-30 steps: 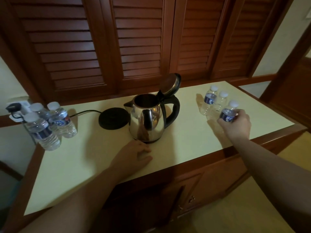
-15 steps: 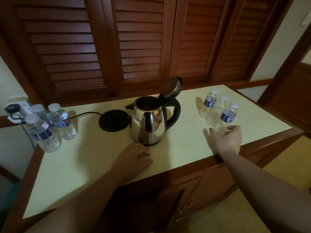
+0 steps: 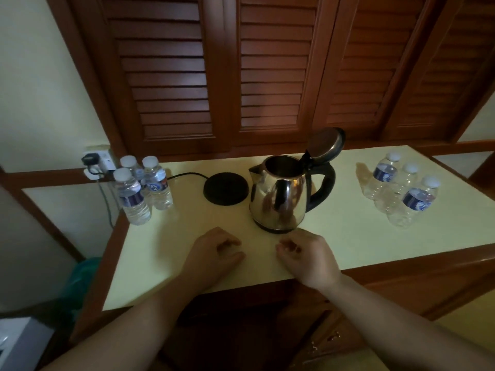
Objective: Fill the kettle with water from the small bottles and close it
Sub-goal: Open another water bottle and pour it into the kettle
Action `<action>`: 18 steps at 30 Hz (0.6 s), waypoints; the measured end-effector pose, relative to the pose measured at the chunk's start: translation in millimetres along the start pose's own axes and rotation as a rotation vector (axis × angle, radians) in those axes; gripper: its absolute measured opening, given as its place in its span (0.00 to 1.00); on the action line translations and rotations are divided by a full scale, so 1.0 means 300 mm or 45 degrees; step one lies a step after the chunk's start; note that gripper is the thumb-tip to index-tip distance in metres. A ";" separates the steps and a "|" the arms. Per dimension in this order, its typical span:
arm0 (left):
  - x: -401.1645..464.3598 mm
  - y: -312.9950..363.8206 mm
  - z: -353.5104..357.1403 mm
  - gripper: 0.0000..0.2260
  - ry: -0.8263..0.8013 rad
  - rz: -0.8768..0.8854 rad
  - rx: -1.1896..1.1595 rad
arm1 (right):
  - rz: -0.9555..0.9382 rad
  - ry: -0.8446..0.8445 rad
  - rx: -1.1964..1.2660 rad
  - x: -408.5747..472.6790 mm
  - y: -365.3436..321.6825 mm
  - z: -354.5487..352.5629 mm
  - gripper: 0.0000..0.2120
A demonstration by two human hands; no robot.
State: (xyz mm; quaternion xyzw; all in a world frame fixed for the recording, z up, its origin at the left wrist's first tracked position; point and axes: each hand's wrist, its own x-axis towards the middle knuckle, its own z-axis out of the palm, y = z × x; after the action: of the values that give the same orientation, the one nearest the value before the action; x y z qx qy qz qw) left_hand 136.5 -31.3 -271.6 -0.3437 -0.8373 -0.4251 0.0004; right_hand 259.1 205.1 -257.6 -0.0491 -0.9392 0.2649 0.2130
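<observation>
Both my hands rest on the pale yellow surface (image 3: 334, 236) near its front edge, side by side and apart from each other. My left hand (image 3: 211, 254) lies with fingers loosely curled, holding nothing. My right hand (image 3: 308, 259) lies the same way, fingers loosely bent under, holding nothing, just in front of the kettle.

The kettle (image 3: 278, 196) stands upright at the middle of the surface, polished steel body, black handle to the right, spout to the left. Its lid (image 3: 325, 143) is tipped up and back on the hinge, the mouth uncovered. I cannot tell the water level inside.

The black base (image 3: 225, 190) sits just left of the kettle, not under it; its cord (image 3: 184, 175) runs left toward a wall plug (image 3: 92, 159).

Three small bottles (image 3: 143, 187) stand bunched at the left rear corner, white caps on, blue labels. Three more bottles (image 3: 401, 190) stand bunched at the right side, caps on; whether they hold any water I cannot make out.

Louvred wooden doors (image 3: 276, 62) rise behind the surface.
</observation>
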 end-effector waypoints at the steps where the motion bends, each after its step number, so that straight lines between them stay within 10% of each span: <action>1: -0.008 -0.016 -0.021 0.13 0.045 -0.026 -0.004 | 0.001 -0.077 -0.011 0.016 -0.035 0.023 0.10; 11: -0.108 -0.173 -0.232 0.15 0.318 -0.311 0.148 | -0.161 -0.469 -0.091 0.213 -0.256 0.255 0.26; 18: -0.060 -0.204 -0.367 0.34 0.745 -0.657 -0.016 | -0.102 -0.558 -0.174 0.249 -0.276 0.338 0.31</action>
State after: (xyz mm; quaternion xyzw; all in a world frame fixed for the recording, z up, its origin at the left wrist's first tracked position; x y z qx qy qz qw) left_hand 82.9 -144.7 -250.3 0.0137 -0.8581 -0.4965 0.1301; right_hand 150.0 101.3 -264.6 0.0325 -0.9800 0.1963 0.0105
